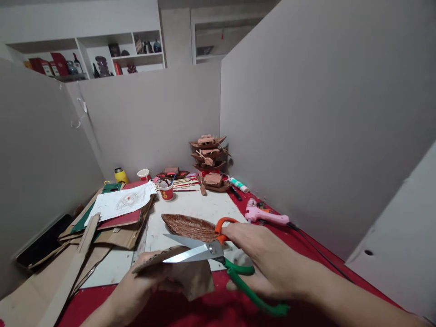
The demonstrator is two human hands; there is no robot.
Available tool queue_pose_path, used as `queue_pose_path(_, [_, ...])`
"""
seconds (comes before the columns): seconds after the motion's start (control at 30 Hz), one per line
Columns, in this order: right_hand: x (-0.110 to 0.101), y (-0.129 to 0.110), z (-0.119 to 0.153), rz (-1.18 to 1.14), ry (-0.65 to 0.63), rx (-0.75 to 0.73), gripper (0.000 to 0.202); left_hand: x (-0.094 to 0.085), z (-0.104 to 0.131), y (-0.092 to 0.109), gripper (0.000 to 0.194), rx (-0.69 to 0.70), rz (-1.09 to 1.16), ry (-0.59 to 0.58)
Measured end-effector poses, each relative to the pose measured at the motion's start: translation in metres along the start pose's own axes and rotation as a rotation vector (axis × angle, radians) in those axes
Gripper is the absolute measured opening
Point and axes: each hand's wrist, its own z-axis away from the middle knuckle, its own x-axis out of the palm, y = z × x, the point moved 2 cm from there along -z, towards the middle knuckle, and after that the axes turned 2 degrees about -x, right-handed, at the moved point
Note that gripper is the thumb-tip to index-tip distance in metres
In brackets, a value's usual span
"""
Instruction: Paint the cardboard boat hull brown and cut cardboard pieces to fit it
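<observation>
My right hand [262,254] is closed on a pair of scissors [213,250] with one orange and one green handle. Their blades are parted and point left, over a piece of brown cardboard [194,277]. That cardboard is bent, and my left hand [139,281] grips it from the left, its fingers partly hidden behind it. Just beyond the blades, a brown boat hull [187,225] lies on a white board [218,206]; the scissors hide part of its near side.
A pink glue gun [267,214] with a black cable lies at right. Several model boats [208,156] are stacked at the back. A red paper cup [166,190] holds a brush. Cardboard sheets [126,234] and a drawing [119,202] lie at left. Grey partitions [306,113] surround the table.
</observation>
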Motion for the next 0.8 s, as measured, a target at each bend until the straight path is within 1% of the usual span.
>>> queue_pose_path(0.13, [0.000,0.002,-0.002,0.025,-0.001,-0.039,0.038,-0.011,0.000,-0.009,0.040,-0.042,0.024,0.068])
queue_pose_path(0.23, [0.002,0.002,-0.002,0.042,-0.005,-0.057,0.034,-0.016,0.000,-0.015,0.041,-0.071,0.034,0.141])
queue_pose_path(0.3, [0.003,0.003,-0.001,0.052,-0.008,-0.071,0.031,-0.018,0.000,-0.018,0.040,-0.093,0.028,0.157])
queue_pose_path(0.37, [0.005,0.004,0.000,0.051,-0.015,-0.084,0.024,-0.019,0.000,-0.018,0.038,-0.116,0.011,0.149])
queue_pose_path(0.47, [0.009,0.006,0.002,0.042,-0.013,-0.106,0.023,-0.018,0.001,-0.017,0.039,-0.139,-0.020,0.124])
queue_pose_path(0.57, [0.014,0.009,0.005,0.056,0.018,-0.151,0.021,-0.017,0.002,-0.017,0.040,-0.148,-0.025,0.114])
queue_pose_path(0.67, [0.017,0.011,0.009,0.086,0.053,-0.214,0.017,-0.018,0.003,-0.019,0.037,-0.164,-0.019,0.118])
queue_pose_path(0.8, [0.021,0.008,0.014,0.144,0.103,-0.297,0.020,-0.019,0.007,-0.016,0.033,-0.192,-0.041,0.038])
